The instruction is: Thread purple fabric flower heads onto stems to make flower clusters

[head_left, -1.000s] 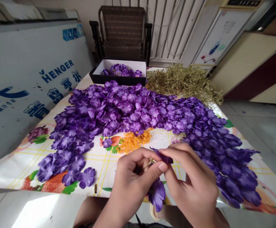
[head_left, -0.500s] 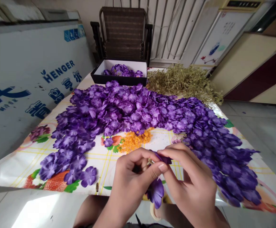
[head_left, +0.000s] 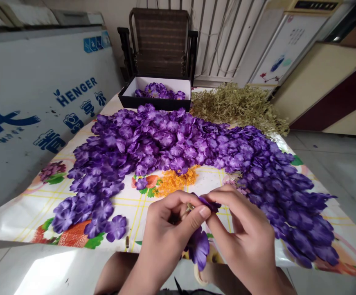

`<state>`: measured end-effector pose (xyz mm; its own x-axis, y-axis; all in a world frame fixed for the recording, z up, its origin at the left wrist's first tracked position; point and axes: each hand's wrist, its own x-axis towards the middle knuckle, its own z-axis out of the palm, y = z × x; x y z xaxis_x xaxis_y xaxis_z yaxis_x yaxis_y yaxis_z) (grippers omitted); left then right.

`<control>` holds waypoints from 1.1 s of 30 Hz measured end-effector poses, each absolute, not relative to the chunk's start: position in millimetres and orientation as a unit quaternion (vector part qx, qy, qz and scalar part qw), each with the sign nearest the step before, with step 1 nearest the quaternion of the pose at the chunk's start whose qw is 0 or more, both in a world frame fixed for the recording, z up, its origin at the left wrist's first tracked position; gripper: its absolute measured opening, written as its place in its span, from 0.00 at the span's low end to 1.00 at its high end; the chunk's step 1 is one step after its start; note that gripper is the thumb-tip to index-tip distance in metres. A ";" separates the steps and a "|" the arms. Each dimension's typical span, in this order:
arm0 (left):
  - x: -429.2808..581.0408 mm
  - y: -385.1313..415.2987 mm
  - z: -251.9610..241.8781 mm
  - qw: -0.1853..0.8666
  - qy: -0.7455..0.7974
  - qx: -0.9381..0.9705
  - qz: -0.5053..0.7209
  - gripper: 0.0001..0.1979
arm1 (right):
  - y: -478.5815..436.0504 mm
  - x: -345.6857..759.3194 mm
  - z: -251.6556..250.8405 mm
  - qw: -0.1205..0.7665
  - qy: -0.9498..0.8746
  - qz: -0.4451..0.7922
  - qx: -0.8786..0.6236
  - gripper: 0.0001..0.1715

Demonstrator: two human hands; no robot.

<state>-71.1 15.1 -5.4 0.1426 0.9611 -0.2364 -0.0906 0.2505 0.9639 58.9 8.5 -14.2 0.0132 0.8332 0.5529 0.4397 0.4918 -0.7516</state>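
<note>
Flower petals (head_left: 214, 206), purple, directly between facing fingertips, over near edge of table (head_left: 15, 217). Left hand (head_left: 170, 223): thumb and forefinger pinched on left side, pale stem (head_left: 189, 207) adjacent. Right hand (head_left: 247, 233): thumb and forefinger pinched on right side.

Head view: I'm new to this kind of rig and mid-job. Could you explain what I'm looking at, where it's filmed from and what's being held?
There's no machine here: you see a person's own bare left hand and right hand. The camera is worn on their head, looking forward and down.

Between the fingertips of both hands is a purple flower, with a pale green stem beside it at the left hand. Another purple bloom hangs below.

On the patterned tablecloth lie a wide heap of purple flowers, some orange bits and a dry greenish bundle. At the far side, a black box holds more purple flowers.
</note>
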 end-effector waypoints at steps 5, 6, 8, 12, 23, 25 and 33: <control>-72.3 15.5 -4.7 0.613 0.501 0.447 0.417 0.13 | 10.5 57.0 -14.8 0.519 -0.702 0.114 -0.474 0.13; -72.6 15.7 -4.5 0.611 0.500 0.450 0.417 0.13 | 10.8 56.5 -15.3 0.511 -0.710 0.093 -0.476 0.13; -73.4 16.0 -4.1 0.608 0.501 0.454 0.416 0.13 | 11.3 55.4 -16.0 0.495 -0.722 0.056 -0.479 0.13; -74.9 16.2 -4.6 0.616 0.500 0.451 0.408 0.13 | 12.0 53.5 -15.6 0.491 -0.728 0.016 -0.478 0.13; -79.1 18.0 -6.0 0.629 0.496 0.451 0.394 0.14 | 16.3 51.9 -15.3 0.488 -0.744 -0.057 -0.453 0.08; -79.0 19.0 -6.2 0.637 0.495 0.444 0.389 0.14 | 17.1 51.8 -15.5 0.487 -0.743 -0.064 -0.454 0.08; -82.8 19.0 -7.2 0.654 0.485 0.436 0.382 0.14 | 17.3 50.0 -14.7 0.487 -0.739 -0.082 -0.458 0.09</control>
<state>-82.8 19.0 -7.2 0.2374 0.9232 -0.3021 -0.0761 0.3278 0.9417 50.0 17.3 -14.7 -0.1071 0.5969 0.7951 0.7573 0.5671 -0.3237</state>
